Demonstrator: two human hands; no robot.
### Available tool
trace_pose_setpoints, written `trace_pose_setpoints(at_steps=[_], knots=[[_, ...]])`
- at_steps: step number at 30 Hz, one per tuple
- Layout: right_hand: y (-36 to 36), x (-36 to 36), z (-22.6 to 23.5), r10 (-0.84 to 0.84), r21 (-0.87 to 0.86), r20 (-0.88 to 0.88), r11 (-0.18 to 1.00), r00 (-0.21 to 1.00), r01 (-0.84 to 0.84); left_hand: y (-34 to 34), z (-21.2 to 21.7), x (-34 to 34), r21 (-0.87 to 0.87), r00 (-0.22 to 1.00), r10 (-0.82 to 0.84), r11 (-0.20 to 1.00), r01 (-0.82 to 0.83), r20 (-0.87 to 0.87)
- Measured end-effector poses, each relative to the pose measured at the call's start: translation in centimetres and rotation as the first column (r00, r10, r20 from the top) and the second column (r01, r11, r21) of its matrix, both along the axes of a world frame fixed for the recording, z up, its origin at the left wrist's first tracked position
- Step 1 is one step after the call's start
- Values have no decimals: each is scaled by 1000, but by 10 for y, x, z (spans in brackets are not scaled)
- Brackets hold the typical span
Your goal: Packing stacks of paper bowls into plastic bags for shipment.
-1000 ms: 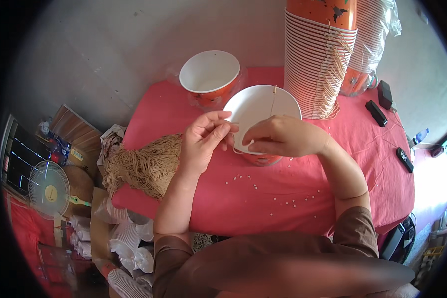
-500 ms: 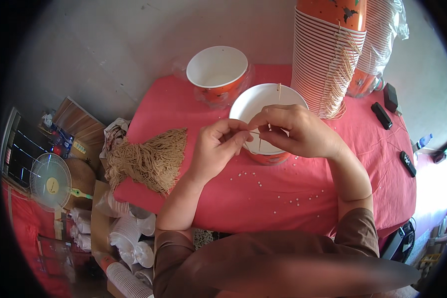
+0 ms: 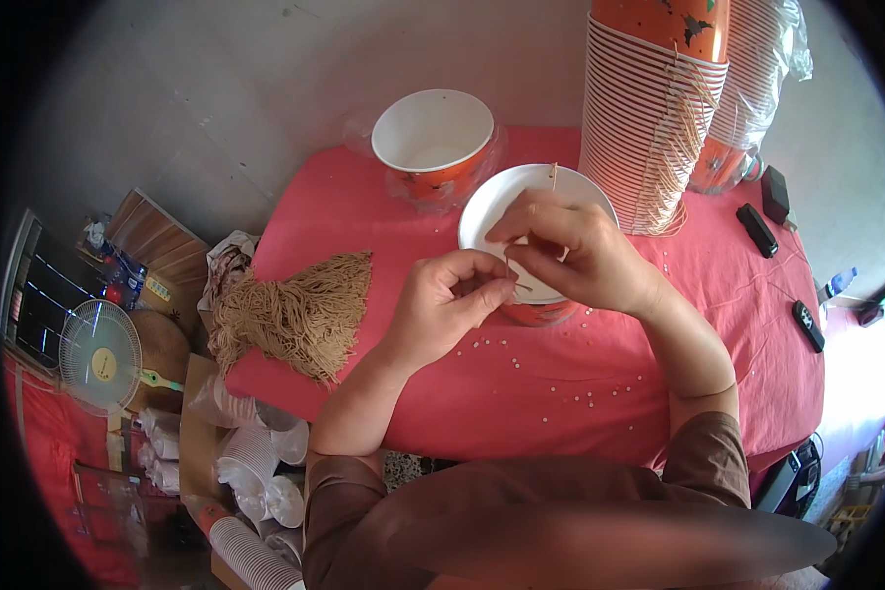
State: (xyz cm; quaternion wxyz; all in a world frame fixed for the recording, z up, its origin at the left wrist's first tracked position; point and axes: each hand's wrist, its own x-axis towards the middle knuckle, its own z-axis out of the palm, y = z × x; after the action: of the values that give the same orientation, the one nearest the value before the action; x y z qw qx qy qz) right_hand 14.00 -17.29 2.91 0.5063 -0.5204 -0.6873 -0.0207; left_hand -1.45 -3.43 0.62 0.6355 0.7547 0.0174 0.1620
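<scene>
While left fingers [image 3: 495, 292] clamp cord [image 3: 525, 287] over bucket [image 3: 476, 221] — right fingers [image 3: 526, 226] hover just above, hold unclear.

Single view: head-worn left fisheye, close above, looking down onto pink table [image 3: 442, 403], front bucket [image 3: 543, 313].

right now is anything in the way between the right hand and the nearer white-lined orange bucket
Nothing visible does: the right hand overlaps the white-lined orange bucket in this view, with no object between. The left hand is close beside the right fingertips, at the near-left side; the actual height gap can't be told.
</scene>
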Motion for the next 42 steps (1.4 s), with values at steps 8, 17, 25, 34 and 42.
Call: trace_pose_setpoints(at_steps=[8, 17, 25, 34, 42], knots=[[1, 3, -1, -172, 43, 232, 985, 957, 166, 31, -5, 13, -207, 999, 54, 977, -53, 0], [8, -2, -7, -254, 92, 355, 967, 900, 237, 31, -9, 14, -270, 999, 53, 962, -52, -3], [10, 0, -10, -278, 124, 377, 960, 884, 249, 31, -10, 16, -276, 1000, 16, 961, -17, -5], [1, 5, 0, -300, 117, 375, 954, 877, 276, 34, -9, 12, -158, 998, -57, 986, 56, -2], [-6, 12, 9, -320, 132, 320, 947, 892, 293, 36, -7, 11, -27, 1000, -5, 1000, 4, -8]])
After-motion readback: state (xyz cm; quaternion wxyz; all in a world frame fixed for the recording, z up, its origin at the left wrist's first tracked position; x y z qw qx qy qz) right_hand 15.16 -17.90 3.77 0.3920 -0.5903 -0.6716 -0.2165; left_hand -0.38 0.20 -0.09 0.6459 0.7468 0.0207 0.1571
